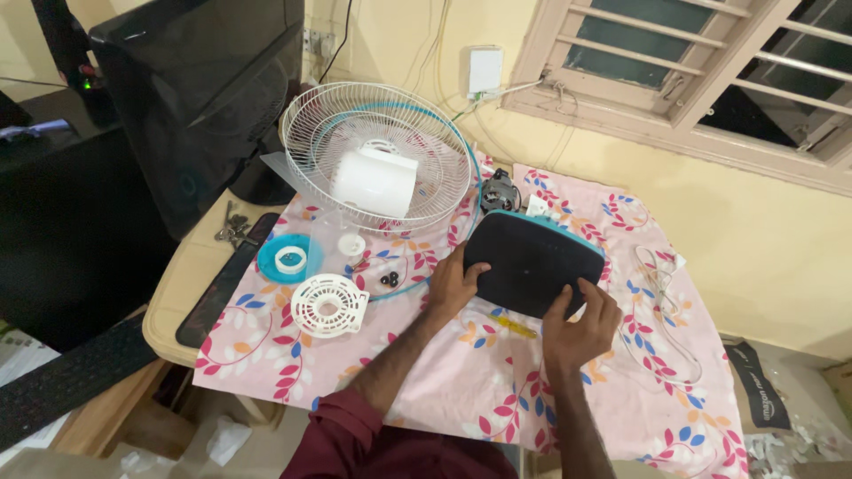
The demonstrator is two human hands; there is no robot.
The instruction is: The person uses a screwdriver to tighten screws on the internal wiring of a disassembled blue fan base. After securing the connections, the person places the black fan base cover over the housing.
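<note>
Fan base (pixel 532 263) is flipped dark side up, left hand (pixel 453 284) and right hand (pixel 579 325) clamped on its near corners. Fan's well apart already: grille (pixel 377 155) with motor cover (pixel 374 182) beyond the left hand, vented cap (pixel 329 305) and blue disc (pixel 288 258) left of it. Base itself isn't opened yet, screwdriver (pixel 513 326) untouched between the hands.

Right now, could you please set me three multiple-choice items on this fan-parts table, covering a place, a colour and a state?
1. Where does the white wire grille sit?
A. behind the dark base
B. on the floor
C. under the cloth

2. What colour is the small round disc by the keyboard?
A. red
B. blue
C. black

3. How is the dark base held?
A. untouched
B. one hand only
C. left hand and right hand both on it

Answers: A, it stands further back; B, it is blue; C, both hands grip its edges.
</note>
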